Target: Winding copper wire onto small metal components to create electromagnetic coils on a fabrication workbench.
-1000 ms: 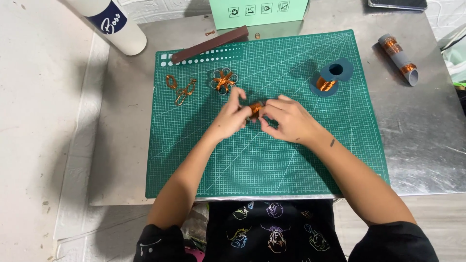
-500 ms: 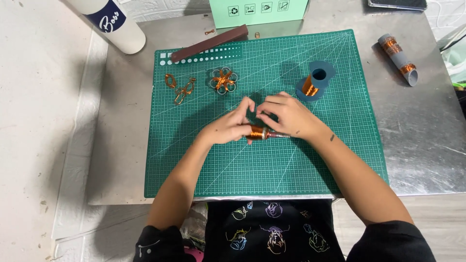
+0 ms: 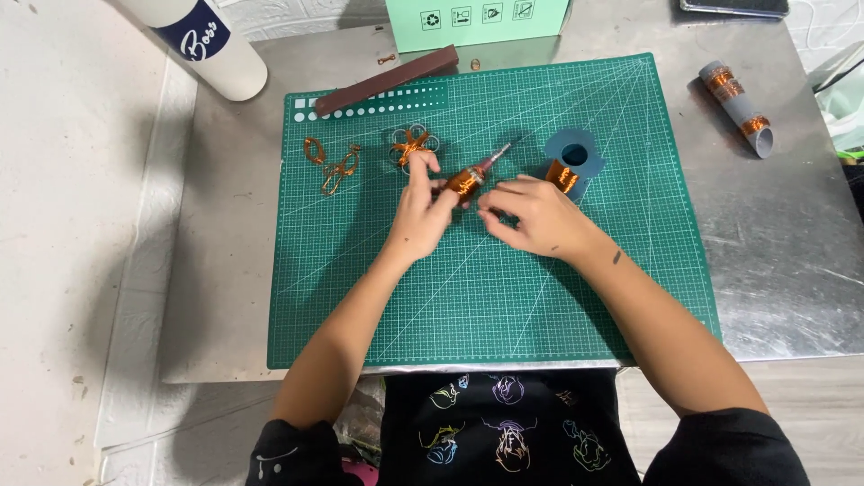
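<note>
— What is seen nearest the body?

— A green cutting mat (image 3: 468, 297) is laid on a metal table (image 3: 792, 261), with both forearms stretched across it.

— And the hands?

— A copper wire coil on a thin rod (image 3: 470, 178) is pinched in the fingers of the left hand (image 3: 421, 211), raised just above the mat's middle. The right hand (image 3: 533, 213) is curled narrow just beside the coil's near end; whether a wire strand is gripped there cannot be told.

— Which step is judged to be in hand?

— Winding or tidying of the coil, it seems. A steady rod and even tension on the fine wire would be called for next.

— Farther off?

— A blue spool of copper wire (image 3: 569, 162) is stood just beyond the right hand, finished wire shapes (image 3: 331, 164) and a wire flower (image 3: 412, 142) are laid to the left, and a grey tube with copper bands (image 3: 736, 106) is left far right.
</note>
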